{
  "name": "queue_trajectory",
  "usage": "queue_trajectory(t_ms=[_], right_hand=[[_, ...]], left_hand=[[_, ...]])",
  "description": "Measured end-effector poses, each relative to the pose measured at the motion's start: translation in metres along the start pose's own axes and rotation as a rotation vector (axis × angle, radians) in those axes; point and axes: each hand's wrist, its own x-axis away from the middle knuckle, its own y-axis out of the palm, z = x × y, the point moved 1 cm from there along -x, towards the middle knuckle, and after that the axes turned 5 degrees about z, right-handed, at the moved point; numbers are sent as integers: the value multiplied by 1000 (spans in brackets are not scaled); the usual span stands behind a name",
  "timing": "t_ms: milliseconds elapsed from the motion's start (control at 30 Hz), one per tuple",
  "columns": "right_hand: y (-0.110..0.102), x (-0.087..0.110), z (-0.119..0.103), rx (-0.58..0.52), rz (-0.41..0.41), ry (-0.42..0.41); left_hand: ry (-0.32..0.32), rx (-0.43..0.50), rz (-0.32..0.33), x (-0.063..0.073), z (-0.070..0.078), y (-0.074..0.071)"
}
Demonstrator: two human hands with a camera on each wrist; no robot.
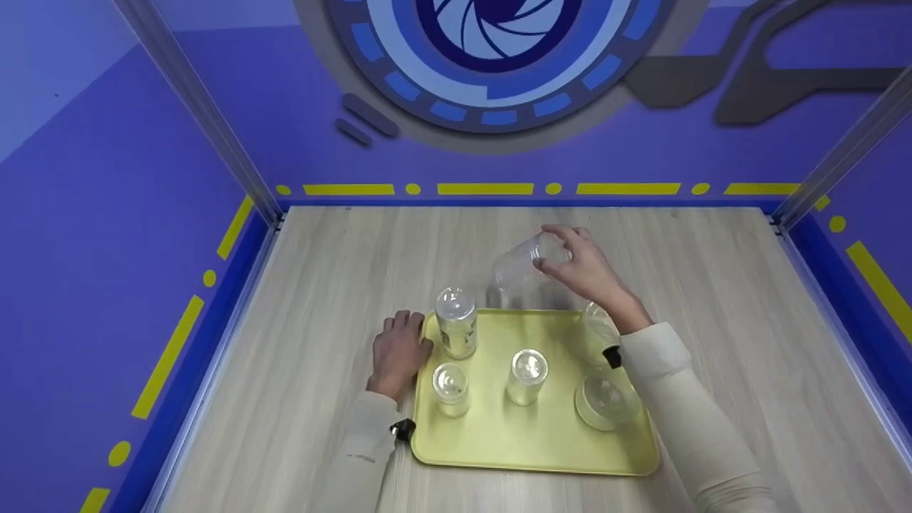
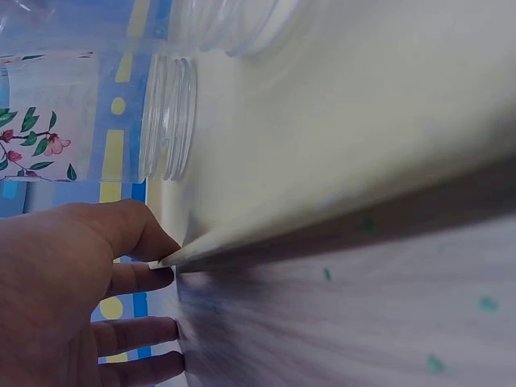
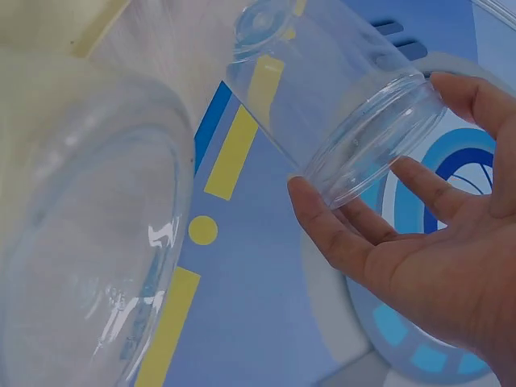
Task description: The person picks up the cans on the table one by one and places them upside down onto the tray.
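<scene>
Beyond the tray's far edge, my right hand holds a clear plastic jar by its threaded neck, fingertips and thumb around the rim. The jar is tilted, its mouth toward the palm, as the right wrist view shows. My left hand is at the left edge of the yellow tray; in the left wrist view its thumb and forefinger pinch the rim. Beside it a tall jar with a flower print stands neck down on the tray.
More clear jars stand on the tray: a small jar front left, another jar in the middle, a wide jar at right. A further jar is partly hidden by the right wrist. Blue walls surround the wooden table.
</scene>
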Motion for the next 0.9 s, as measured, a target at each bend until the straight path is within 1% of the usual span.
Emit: queue_trajectory(t_ms=[267,367,600,900], right_hand=[[-4,4,4,-85,33,35],[-5,6,6,-120,31,53],[-8,12,11,-223,20,125],[-12,19,16,-348,17,184]], left_hand=[[-8,-3,-12,0,0,0],[-11,-4,-20,0,0,0],[-14,-1,-22,0,1,-1],[-26,4,-36,-1,1,-1]])
